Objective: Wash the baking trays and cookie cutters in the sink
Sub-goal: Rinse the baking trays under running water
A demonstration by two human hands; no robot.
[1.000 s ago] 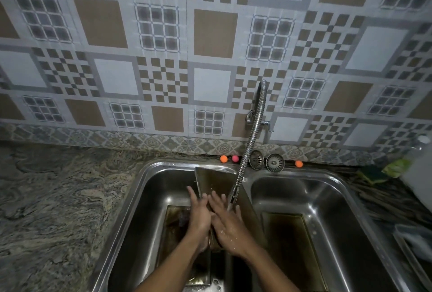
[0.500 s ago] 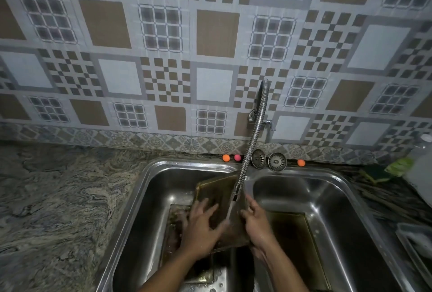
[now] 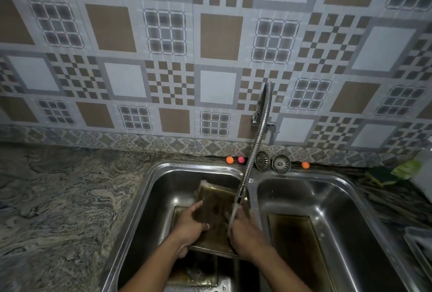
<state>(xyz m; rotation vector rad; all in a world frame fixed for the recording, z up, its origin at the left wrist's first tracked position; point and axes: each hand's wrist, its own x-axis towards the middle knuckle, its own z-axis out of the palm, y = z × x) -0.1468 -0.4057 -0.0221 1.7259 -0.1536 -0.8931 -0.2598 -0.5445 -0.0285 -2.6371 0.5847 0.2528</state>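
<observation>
The left hand (image 3: 190, 227) and right hand (image 3: 247, 236) grip opposite edges of the baking tray (image 3: 214, 212) under the tap (image 3: 256, 149). Wet metal may slip into the sink (image 3: 149, 198).

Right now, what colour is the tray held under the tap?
The tray is dark brownish-gold; head view shows it.

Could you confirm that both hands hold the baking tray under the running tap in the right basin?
Not quite: the head view shows the left hand and right hand holding the baking tray under the running tap in the left basin, not the right.
</observation>
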